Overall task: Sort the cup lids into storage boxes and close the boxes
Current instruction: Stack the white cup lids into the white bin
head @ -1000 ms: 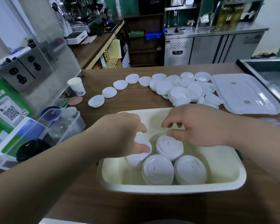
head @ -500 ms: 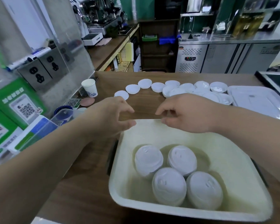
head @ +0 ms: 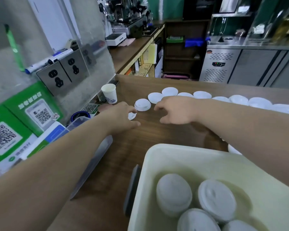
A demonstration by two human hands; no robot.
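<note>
Left hand [head: 122, 114] is noted curved about a small white lid [head: 132, 116], seen between forefinger and thumb (an actual grip cannot be told). Just right of it, a second lid [head: 142, 105] lies on the counter [head: 157, 134]. Right hand [head: 175, 110] is loosely curled, grasping nothing. The storage box [head: 173, 152], with lid stacks [head: 173, 194] inside, is set nearer than both hands.

light: dim, even | blur: slight motion | edges: fisheye warp
</note>
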